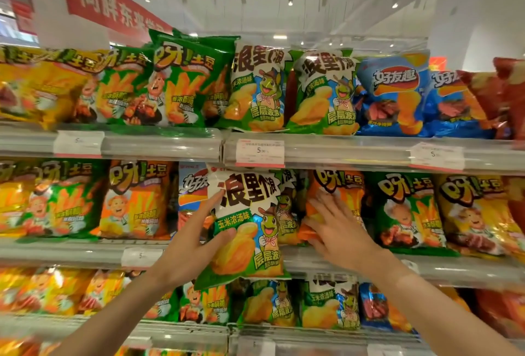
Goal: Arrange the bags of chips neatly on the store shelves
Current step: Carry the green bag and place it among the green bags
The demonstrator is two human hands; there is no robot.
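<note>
A white-and-green chip bag with a cartoon turtle (247, 222) is held upright in front of the middle shelf (355, 266). My left hand (196, 239) grips its left edge, thumb on the front. My right hand (338, 225) lies flat with fingers spread on an orange chip bag (338, 185) standing on the same shelf just right of the held bag. Behind the held bag another turtle bag (287, 213) shows partly. A blue bag (189, 185) peeks out on its left.
Three shelves are packed with chip bags: green (181, 85), turtle (321, 91) and blue (395, 94) on the top; orange (136, 199), green (406, 207) and yellow (477, 210) in the middle. Price tags (260, 152) hang on the rails. A red banner (108, 3) hangs above.
</note>
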